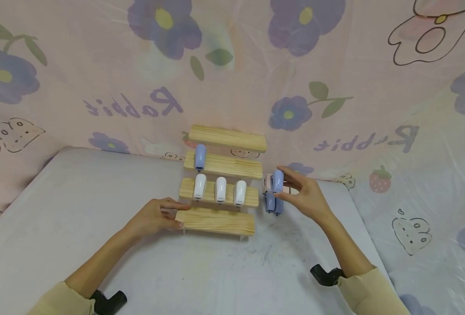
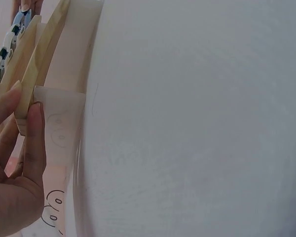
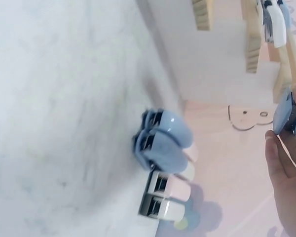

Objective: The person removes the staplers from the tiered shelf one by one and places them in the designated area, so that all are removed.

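A tiered wooden display shelf (image 1: 216, 222) stands on the table, and my left hand (image 1: 153, 216) pinches the left end of its lowest board between thumb and fingers. My right hand (image 1: 307, 197) holds a small blue stapler (image 1: 278, 180) in the air, just right of the shelf. Another blue stapler (image 1: 200, 157) rests at the left of the second board from the top. Below it, three white staplers (image 1: 220, 189) line the third board. Under my right hand, two blue staplers (image 3: 170, 153) stand beside a pink stapler (image 3: 175, 187) and a whitish one (image 3: 170, 210).
A white-covered table (image 1: 98, 188) spreads around the shelf. Close behind it hangs a pink curtain (image 1: 224, 96) printed with flowers and rabbits. The top board (image 1: 227, 138) is bare.
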Demonstrator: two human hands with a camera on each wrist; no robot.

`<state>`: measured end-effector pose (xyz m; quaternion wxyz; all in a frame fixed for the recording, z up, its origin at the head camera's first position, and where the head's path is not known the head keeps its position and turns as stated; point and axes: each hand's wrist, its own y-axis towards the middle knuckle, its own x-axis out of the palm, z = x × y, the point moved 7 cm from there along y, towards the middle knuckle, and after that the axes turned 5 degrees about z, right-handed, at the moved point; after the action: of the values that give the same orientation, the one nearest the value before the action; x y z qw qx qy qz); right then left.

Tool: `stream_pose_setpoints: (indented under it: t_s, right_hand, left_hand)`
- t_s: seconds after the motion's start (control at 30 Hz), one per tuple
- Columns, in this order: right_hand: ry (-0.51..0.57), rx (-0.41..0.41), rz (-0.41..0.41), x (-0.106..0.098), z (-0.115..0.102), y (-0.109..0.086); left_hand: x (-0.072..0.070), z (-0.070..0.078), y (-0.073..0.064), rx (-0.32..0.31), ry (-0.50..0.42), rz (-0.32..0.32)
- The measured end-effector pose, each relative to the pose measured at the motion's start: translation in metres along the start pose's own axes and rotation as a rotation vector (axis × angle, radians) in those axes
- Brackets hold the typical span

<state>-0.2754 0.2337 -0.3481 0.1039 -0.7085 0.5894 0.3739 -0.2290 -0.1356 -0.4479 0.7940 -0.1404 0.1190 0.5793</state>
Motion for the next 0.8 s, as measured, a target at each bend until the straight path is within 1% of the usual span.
stream_pose_setpoints:
  t_s: [0.23, 0.47, 0.63, 0.8]
  right_hand:
    - [-0.026, 0.029, 0.010, -0.007, 0.012, -0.008]
    - [-0.013, 0.087, 0.005, -0.008, 0.026, -0.018]
    - [0.008, 0.091, 0.007, -0.007, 0.035, -0.022]
    - [0.016, 0.101, 0.009, -0.007, 0.044, -0.027]
  left_hand:
    - [0.000, 0.001, 0.000, 0.012, 0.005, 0.001]
    - [0.001, -0.001, 0.000, -0.005, -0.005, -0.004]
    - [0.001, -0.001, 0.001, -0.006, 0.015, 0.003]
    - [0.000, -0.001, 0.001, -0.009, 0.015, 0.005]
